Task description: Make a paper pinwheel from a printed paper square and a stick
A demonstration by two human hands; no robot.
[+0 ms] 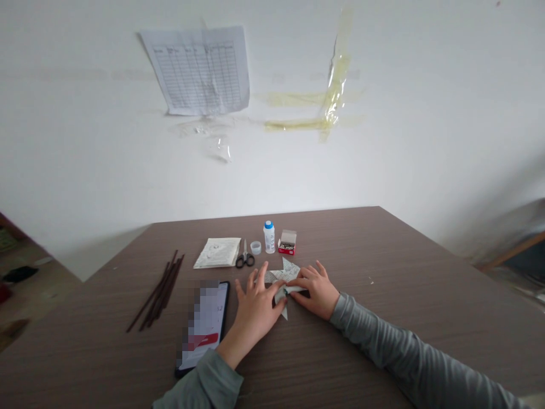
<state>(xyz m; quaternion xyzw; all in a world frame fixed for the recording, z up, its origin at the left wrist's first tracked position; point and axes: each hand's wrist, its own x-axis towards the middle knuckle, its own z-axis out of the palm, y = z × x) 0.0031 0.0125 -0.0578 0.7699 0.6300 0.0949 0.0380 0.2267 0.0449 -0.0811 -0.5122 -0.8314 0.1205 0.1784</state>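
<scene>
A printed white paper piece (286,271), folded with pointed corners like a pinwheel, lies on the table between my hands. My left hand (256,302) grips its near left part between thumb and index finger, the other fingers spread. From the other side my right hand (315,288) pinches a folded flap, fingers bent over it. A small dark spot shows near the paper's middle; my fingers hide part of the folds.
Behind stand a blue-capped bottle (269,238), an open red box of small metal pieces (287,244) and a small clear cup (255,247). Scissors (245,258) lie beside a paper stack (218,253). Leftward are a phone (208,326) and several dark brown sticks (159,292).
</scene>
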